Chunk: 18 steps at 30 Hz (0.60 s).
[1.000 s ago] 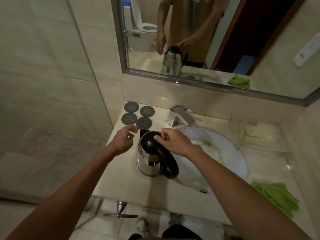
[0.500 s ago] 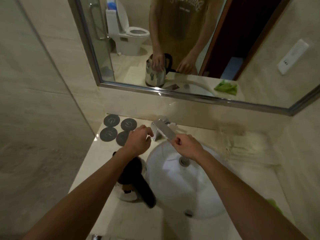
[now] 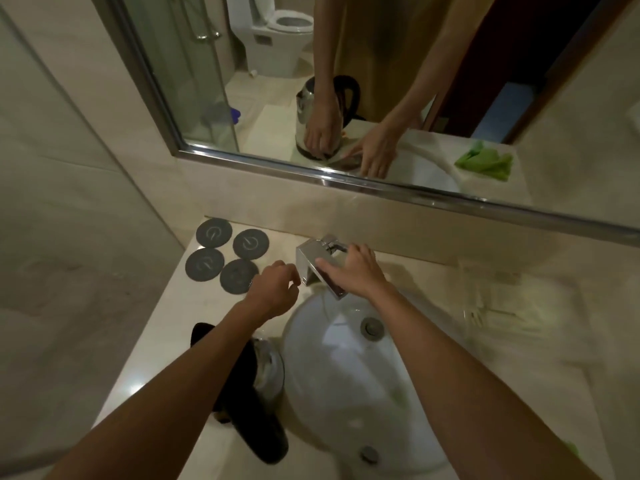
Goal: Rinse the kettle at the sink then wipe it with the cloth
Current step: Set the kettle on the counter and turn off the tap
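Note:
The steel kettle (image 3: 268,368) with its black handle stands on the counter left of the white sink basin (image 3: 346,393), mostly hidden under my left forearm. My right hand (image 3: 360,271) rests on top of the chrome faucet (image 3: 310,259), fingers laid over its lever. My left hand (image 3: 277,289) hovers just left of the faucet, fingers loosely curled, holding nothing. The green cloth shows only as a reflection (image 3: 485,162) in the mirror; a blurred green bit (image 3: 571,448) lies at the counter's right edge. No water is visibly running.
Several dark round coasters (image 3: 225,258) lie at the counter's back left. A glass shower wall (image 3: 69,237) closes the left side. A mirror (image 3: 519,81) spans the wall above. Clear plastic packets (image 3: 491,306) sit right of the basin.
Both hands left the kettle and moved up to the faucet. In the last half second my right hand went onto the faucet's top and my left hand drew slightly back from it.

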{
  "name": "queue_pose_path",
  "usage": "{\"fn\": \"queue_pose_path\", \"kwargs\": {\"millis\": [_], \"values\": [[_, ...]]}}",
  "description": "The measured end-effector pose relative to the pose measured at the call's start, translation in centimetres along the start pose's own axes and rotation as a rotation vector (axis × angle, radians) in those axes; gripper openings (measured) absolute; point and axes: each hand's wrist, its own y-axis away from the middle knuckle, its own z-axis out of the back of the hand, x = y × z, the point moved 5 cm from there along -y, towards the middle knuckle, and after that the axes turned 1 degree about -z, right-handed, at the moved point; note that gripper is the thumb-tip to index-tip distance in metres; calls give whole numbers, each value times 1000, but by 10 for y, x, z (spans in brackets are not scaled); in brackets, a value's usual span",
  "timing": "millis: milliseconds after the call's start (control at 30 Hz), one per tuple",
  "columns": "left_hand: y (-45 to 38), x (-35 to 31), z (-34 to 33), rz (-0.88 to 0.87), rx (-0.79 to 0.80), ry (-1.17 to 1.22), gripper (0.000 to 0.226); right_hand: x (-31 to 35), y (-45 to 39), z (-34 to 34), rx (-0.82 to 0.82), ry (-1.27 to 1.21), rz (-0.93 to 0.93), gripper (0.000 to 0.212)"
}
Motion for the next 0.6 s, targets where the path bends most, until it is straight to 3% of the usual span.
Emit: {"fn": "queue_pose_path", "kwargs": {"millis": [167, 400, 600], "values": [[2, -2, -5, 21, 44, -13, 16, 0, 4, 3, -74, -32, 6, 89], [17, -13, -7, -5, 87, -26, 18, -11, 25, -9, 61, -154, 32, 96], [48, -24, 0, -81, 78, -60, 17, -5, 70, -28, -12, -73, 90, 61]]}}
